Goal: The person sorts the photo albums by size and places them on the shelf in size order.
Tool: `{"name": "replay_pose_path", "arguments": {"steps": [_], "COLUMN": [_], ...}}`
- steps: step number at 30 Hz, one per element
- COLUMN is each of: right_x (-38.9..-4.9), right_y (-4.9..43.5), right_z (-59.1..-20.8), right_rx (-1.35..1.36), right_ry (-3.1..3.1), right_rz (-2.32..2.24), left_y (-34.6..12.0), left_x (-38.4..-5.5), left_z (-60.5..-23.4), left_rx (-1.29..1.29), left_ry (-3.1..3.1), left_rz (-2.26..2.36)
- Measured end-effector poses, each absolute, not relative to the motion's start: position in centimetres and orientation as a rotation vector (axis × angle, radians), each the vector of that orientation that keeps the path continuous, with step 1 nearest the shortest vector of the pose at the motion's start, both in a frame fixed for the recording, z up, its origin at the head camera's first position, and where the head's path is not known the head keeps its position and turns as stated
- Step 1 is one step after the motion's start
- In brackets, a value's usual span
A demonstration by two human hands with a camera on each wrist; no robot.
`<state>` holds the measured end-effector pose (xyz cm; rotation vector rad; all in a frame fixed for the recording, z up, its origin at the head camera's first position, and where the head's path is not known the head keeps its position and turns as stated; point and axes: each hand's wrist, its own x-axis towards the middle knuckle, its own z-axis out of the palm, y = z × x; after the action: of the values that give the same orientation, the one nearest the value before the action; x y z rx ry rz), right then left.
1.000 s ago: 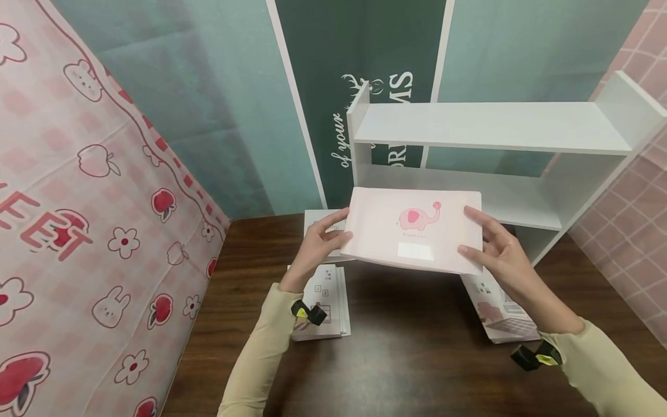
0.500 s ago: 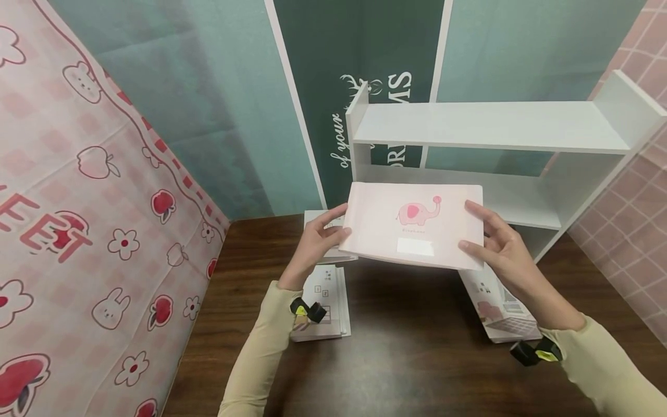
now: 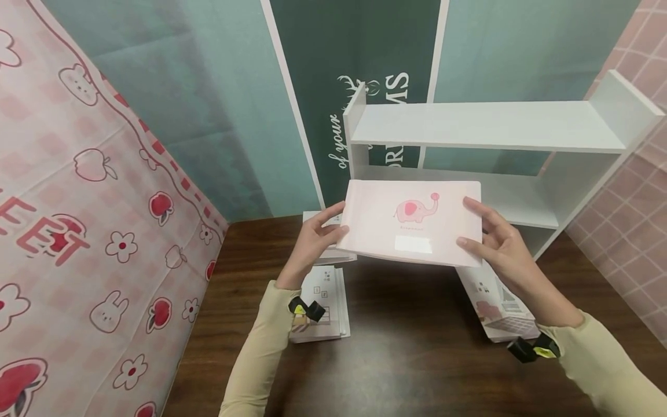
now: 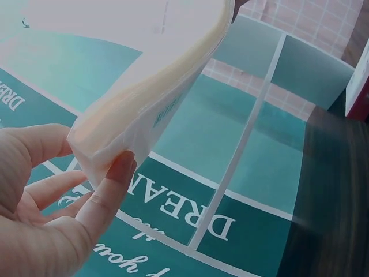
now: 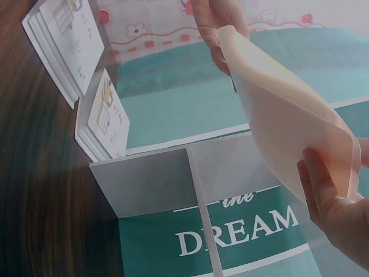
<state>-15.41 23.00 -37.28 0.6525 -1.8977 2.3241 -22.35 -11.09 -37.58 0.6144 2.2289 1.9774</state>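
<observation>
A soft pink notebook (image 3: 375, 220) with an elephant on its cover is held up in front of the white shelf. My left hand (image 3: 312, 240) pinches its left edge between thumb and fingers. At the opposite edge my right hand (image 3: 502, 246) grips it, thumb on the cover and some fingers hidden behind. Both wrist views show the notebook bowed, with cream page edges (image 4: 155, 81) between the covers. Beneath my left hand lie two stacks of white books, the front stack (image 3: 323, 298) and a rear stack (image 3: 341, 255) partly covered by the notebook.
A white two-tier shelf (image 3: 479, 124) stands at the back right of the dark wooden table (image 3: 406, 336). More books (image 3: 490, 304) lie under my right forearm. A pink patterned cloth (image 3: 120, 249) hangs at the left, and a green printed backdrop (image 3: 208, 104) hangs behind.
The notebook has risen slightly in the head view, with both hands keeping their hold on its edges. The head view has shifted a little. The books and shelf stay put.
</observation>
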Motion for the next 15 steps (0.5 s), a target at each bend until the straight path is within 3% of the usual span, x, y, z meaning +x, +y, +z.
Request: {"name": "replay_pose_path", "arguments": {"steps": [15], "right_x": [-15.51], "right_y": [22.97], "right_z": [-36.28], "right_rx": [0.676], "right_ry": [-1.860], "right_rz": [2.355], "left_y": [-10.85], "left_x": [-22.61], "left_z": [-36.92], "left_rx": [0.625], "left_ry": [2.205], "left_rz": [2.020]}}
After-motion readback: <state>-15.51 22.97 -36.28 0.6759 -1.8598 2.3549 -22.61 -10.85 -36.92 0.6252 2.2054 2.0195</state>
